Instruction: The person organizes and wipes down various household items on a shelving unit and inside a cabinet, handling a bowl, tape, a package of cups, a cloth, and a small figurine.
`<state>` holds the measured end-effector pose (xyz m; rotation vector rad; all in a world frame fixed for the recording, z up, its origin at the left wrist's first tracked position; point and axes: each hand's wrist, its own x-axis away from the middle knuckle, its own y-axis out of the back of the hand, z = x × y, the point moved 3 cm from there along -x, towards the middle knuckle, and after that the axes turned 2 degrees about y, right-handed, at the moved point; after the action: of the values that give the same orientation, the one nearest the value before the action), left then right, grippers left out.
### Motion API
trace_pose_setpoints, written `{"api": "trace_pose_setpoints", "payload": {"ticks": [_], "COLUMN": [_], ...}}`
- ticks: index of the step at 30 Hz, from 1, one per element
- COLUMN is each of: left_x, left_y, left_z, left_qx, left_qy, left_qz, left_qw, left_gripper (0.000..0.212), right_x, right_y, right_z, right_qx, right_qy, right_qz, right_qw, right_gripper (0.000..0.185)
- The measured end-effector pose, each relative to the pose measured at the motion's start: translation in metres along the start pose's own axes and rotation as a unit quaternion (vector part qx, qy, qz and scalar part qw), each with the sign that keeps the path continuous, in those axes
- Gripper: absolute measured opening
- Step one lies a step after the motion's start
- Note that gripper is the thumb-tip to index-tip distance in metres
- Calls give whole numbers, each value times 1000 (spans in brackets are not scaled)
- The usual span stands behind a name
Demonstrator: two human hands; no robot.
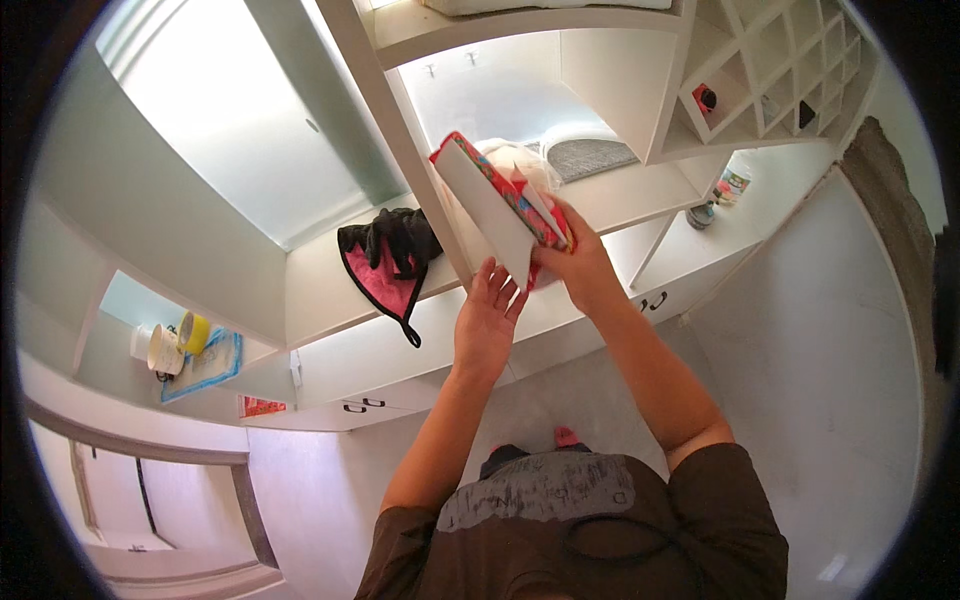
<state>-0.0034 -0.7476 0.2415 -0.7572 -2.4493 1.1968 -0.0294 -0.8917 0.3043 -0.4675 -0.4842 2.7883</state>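
My right hand (574, 259) grips the lower end of a flat white item with a red floral-patterned edge (487, 202), perhaps a box or folded packet; it is held tilted in front of the shelf. Close to its lower left corner is my left hand (487, 322), palm up with fingers apart; whether the fingertips touch it is unclear. Behind the item, a pale bundle in clear plastic (517, 159) rests on the shelf, partly hidden. To the left, a pink cloth with black trim (379, 277) hangs over the shelf edge under black gloves (397, 232).
An upright divider (397, 112) separates the shelf bays. A grey mat (589, 157) lies behind the bundle. Tape rolls (166, 351) sit in the left cubby. On the right are a lattice rack (750, 67), a labelled clear container (733, 184) and a small dark jar (700, 216).
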Motion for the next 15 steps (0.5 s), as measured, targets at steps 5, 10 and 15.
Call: {"api": "trace_pose_setpoints", "payload": {"ticks": [5,10,15], "left_x": [3,3,12], "left_y": [-12,-6,-1], "left_z": [8,16,21], "left_qx": [-7,-102,-71], "left_qy": [-12,-9,10], "left_qz": [14,-42,-45], "left_qw": [1000,994,996], "left_gripper": [56,57,57], "right_x": [41,57,58], "right_y": [19,18,38], "right_z": [-14,-10,0], "right_qx": [151,162,288], "right_qy": [10,44,118], "right_qz": [66,119,60], "right_qw": [986,979,949], "right_gripper": [62,64,57]}}
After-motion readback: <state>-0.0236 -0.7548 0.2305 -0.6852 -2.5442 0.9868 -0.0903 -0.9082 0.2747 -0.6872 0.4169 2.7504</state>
